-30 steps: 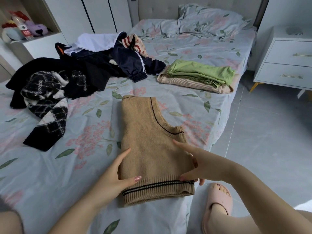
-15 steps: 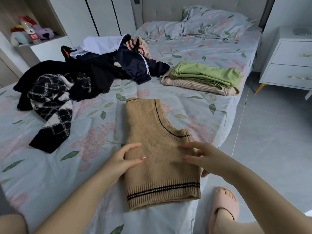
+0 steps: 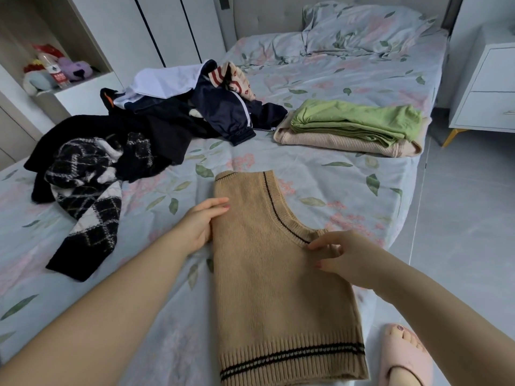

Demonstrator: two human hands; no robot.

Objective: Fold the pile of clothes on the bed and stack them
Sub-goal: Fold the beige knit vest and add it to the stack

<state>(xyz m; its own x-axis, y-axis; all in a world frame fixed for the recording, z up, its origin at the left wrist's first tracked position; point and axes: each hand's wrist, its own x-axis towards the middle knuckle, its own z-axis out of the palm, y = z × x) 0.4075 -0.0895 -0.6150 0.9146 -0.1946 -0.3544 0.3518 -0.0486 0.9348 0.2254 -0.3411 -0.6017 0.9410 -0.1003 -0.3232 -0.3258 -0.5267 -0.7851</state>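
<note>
Floral bedsheet (image 3: 348, 174): you are smoothing the half-folded tan knit vest (image 3: 267, 274), left hand (image 3: 199, 227) and right hand (image 3: 345, 257) slack-fingered, crosswise fold probably coming next.

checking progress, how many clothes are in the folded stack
2: a green top lies over a beige sweater, near the right edge of the bed. Another layer could be hidden between them.

Bed (image 3: 348, 174), floral sheet: tan knit vest (image 3: 273, 274) flat at near edge; pile of unfolded clothes (image 3: 156, 126) left; folded stack (image 3: 354, 118), beige under green, right; pillow (image 3: 362, 29) at head.
</note>
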